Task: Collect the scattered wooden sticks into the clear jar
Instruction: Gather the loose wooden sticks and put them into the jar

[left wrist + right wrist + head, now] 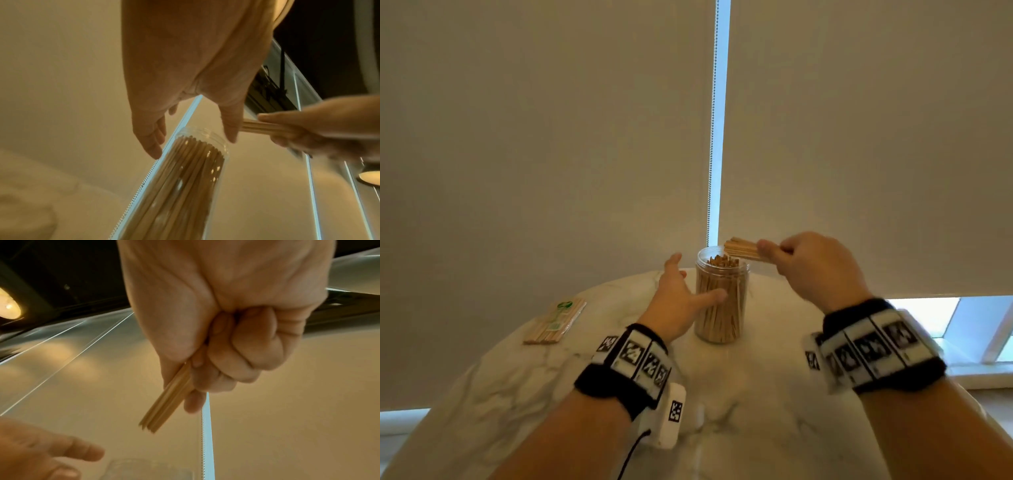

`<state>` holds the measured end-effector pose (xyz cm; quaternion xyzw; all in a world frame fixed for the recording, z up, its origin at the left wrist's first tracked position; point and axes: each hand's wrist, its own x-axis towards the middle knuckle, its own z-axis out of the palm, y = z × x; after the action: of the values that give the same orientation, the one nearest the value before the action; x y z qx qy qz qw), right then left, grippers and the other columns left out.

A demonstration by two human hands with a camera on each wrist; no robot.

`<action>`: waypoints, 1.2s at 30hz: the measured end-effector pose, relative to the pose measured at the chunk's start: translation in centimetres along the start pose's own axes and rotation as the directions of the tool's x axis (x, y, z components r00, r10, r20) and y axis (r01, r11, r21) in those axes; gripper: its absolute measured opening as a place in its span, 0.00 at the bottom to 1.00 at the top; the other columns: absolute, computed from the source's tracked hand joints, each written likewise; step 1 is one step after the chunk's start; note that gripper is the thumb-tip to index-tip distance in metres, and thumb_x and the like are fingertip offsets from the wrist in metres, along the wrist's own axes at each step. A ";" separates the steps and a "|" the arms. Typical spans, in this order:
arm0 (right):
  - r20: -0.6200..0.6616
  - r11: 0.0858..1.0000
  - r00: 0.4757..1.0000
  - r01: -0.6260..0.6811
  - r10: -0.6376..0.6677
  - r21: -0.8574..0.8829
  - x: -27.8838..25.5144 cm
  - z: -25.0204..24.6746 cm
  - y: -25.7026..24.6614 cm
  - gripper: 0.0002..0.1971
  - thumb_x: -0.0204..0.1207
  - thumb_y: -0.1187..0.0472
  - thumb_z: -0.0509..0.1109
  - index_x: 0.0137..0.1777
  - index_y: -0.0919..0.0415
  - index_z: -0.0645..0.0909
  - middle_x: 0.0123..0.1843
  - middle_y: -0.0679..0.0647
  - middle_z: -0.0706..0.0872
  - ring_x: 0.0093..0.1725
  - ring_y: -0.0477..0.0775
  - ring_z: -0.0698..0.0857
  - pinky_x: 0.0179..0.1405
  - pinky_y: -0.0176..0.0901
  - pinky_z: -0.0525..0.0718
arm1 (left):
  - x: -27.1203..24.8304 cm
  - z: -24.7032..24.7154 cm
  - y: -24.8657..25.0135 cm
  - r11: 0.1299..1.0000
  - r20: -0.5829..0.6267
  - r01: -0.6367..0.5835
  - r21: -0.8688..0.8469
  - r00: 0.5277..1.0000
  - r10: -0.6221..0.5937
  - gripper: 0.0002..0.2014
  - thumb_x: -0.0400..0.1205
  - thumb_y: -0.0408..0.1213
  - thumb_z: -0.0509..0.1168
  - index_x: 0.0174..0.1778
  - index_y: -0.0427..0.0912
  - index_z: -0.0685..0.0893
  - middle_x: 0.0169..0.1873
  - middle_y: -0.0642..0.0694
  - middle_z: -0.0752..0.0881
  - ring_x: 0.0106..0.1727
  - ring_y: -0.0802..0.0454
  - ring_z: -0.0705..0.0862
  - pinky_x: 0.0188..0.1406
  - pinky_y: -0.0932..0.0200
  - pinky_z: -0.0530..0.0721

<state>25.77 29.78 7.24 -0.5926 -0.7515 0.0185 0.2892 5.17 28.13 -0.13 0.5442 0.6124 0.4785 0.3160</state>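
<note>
from the head view, the left hand point(677, 301) spreads beside the clear jar point(722, 296) packed with upright sticks on the marble table point(774, 377); whether it touches is unclear. the left wrist view shows straight fingers point(151, 138). the right wrist view shows the right hand point(236, 337) gripping a stick bundle point(164, 405).

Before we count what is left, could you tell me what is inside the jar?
The jar is packed with upright sticks, tips just below its open rim. The left hand covers part of its side, and its bottom cannot be seen.
</note>
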 end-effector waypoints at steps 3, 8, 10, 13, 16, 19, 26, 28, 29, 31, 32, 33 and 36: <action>0.082 0.972 0.997 0.023 -0.004 -0.233 3.9 -0.2 -1.9 0.27 0.79 0.31 0.63 0.38 0.54 0.83 0.34 0.52 0.86 0.38 0.54 0.86 0.44 0.50 0.87 | 2.3 1.4 1.4 0.996 0.040 -0.057 0.070 0.998 0.054 0.77 0.52 0.66 0.84 0.88 0.54 0.37 0.86 0.42 0.58 0.86 0.42 0.60 0.83 0.35 0.64; 0.289 0.766 0.955 0.236 -0.068 -0.598 6.9 -0.2 -6.2 0.24 0.77 0.34 0.69 0.34 0.55 0.77 0.37 0.48 0.84 0.37 0.49 0.84 0.45 0.46 0.86 | 4.5 3.3 2.6 0.995 0.033 -0.016 0.100 0.999 0.012 0.75 0.58 0.60 0.85 0.89 0.49 0.38 0.85 0.42 0.60 0.84 0.41 0.63 0.78 0.42 0.70; 0.340 0.664 0.932 0.333 -0.124 -0.670 7.5 0.3 -7.4 0.21 0.78 0.38 0.71 0.41 0.57 0.80 0.36 0.47 0.82 0.36 0.48 0.81 0.41 0.44 0.84 | 4.5 3.8 1.6 0.984 -0.003 -0.038 0.172 0.999 0.040 0.66 0.66 0.54 0.84 0.89 0.44 0.45 0.81 0.41 0.64 0.81 0.41 0.68 0.74 0.48 0.74; 0.384 0.590 0.904 0.417 -0.189 -0.692 8.2 1.8 -8.3 0.14 0.82 0.49 0.72 0.42 0.57 0.77 0.34 0.48 0.76 0.37 0.50 0.80 0.41 0.43 0.82 | 4.4 4.1 0.9 0.985 -0.037 -0.054 0.164 0.997 0.060 0.60 0.69 0.49 0.84 0.88 0.44 0.49 0.79 0.41 0.65 0.79 0.42 0.70 0.76 0.48 0.73; 0.462 0.605 0.868 0.469 -0.182 -0.643 8.7 3.4 -8.7 0.09 0.83 0.53 0.72 0.50 0.60 0.83 0.34 0.50 0.77 0.43 0.52 0.80 0.44 0.42 0.81 | 4.5 4.1 1.0 0.987 -0.046 -0.045 0.155 0.998 0.053 0.59 0.70 0.45 0.83 0.88 0.44 0.49 0.78 0.42 0.66 0.79 0.42 0.70 0.75 0.48 0.73; 0.530 0.668 0.843 0.448 -0.095 -0.594 9.0 3.9 -8.6 0.15 0.85 0.56 0.68 0.64 0.66 0.83 0.42 0.54 0.83 0.43 0.53 0.80 0.43 0.40 0.78 | 4.6 4.3 1.0 0.986 -0.051 -0.044 0.163 0.997 0.053 0.58 0.70 0.46 0.83 0.87 0.45 0.50 0.77 0.42 0.67 0.77 0.42 0.72 0.74 0.48 0.75; 0.400 0.787 0.905 0.352 -0.148 -0.506 9.4 5.3 -6.7 0.09 0.84 0.61 0.68 0.59 0.63 0.83 0.41 0.52 0.81 0.44 0.52 0.82 0.44 0.40 0.82 | 4.8 4.5 0.9 0.983 -0.063 -0.012 0.183 0.998 0.024 0.59 0.69 0.48 0.84 0.87 0.46 0.49 0.78 0.41 0.65 0.77 0.40 0.71 0.76 0.44 0.76; 0.393 0.804 0.908 0.339 -0.144 -0.488 9.5 5.9 -6.4 0.09 0.84 0.58 0.68 0.58 0.62 0.85 0.41 0.51 0.83 0.43 0.52 0.84 0.48 0.41 0.86 | 4.8 4.5 0.9 0.983 -0.064 -0.007 0.182 0.998 0.019 0.60 0.68 0.48 0.84 0.87 0.46 0.49 0.78 0.41 0.65 0.78 0.40 0.70 0.76 0.44 0.75; 0.406 0.808 0.903 0.341 -0.139 -0.481 9.5 6.0 -6.3 0.10 0.84 0.56 0.68 0.57 0.62 0.85 0.40 0.51 0.83 0.43 0.53 0.84 0.50 0.42 0.86 | 4.8 4.5 0.9 0.983 -0.062 -0.008 0.184 0.998 0.020 0.60 0.68 0.48 0.84 0.87 0.46 0.49 0.78 0.41 0.65 0.78 0.40 0.70 0.76 0.44 0.75; 0.458 0.823 0.884 0.327 -0.093 -0.465 9.4 5.6 -6.6 0.12 0.87 0.55 0.63 0.52 0.63 0.83 0.38 0.51 0.81 0.42 0.53 0.83 0.48 0.42 0.83 | 4.7 4.6 0.9 0.982 -0.057 -0.017 0.190 0.998 0.029 0.59 0.69 0.49 0.83 0.87 0.46 0.49 0.78 0.41 0.65 0.77 0.40 0.70 0.76 0.44 0.76; 0.488 0.832 0.870 0.321 -0.070 -0.453 9.5 5.3 -6.8 0.12 0.87 0.56 0.61 0.49 0.62 0.81 0.39 0.52 0.82 0.41 0.53 0.83 0.46 0.41 0.81 | 4.7 4.6 0.8 0.981 -0.058 -0.021 0.192 0.998 0.033 0.59 0.69 0.50 0.83 0.87 0.46 0.49 0.78 0.41 0.66 0.77 0.40 0.71 0.75 0.43 0.76; 0.511 0.841 0.857 0.325 -0.068 -0.433 9.7 4.8 -7.0 0.11 0.87 0.58 0.61 0.47 0.63 0.81 0.42 0.53 0.84 0.41 0.52 0.84 0.45 0.41 0.81 | 4.7 4.5 0.8 0.981 -0.061 -0.022 0.194 0.998 0.035 0.59 0.69 0.50 0.83 0.87 0.46 0.49 0.77 0.41 0.66 0.77 0.40 0.71 0.75 0.43 0.77; 0.485 0.916 0.867 0.279 -0.112 -0.288 10.4 3.4 -7.0 0.04 0.80 0.64 0.72 0.52 0.61 0.87 0.49 0.55 0.92 0.48 0.52 0.92 0.51 0.42 0.89 | 4.7 4.5 0.7 0.982 -0.070 -0.020 0.186 0.997 0.033 0.59 0.68 0.51 0.84 0.87 0.47 0.50 0.77 0.41 0.67 0.76 0.40 0.72 0.74 0.42 0.78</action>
<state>16.71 38.14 11.24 -0.5325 -0.8464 -0.0055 -0.0058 8.54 33.76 -0.43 0.5616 0.6580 0.4432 0.2350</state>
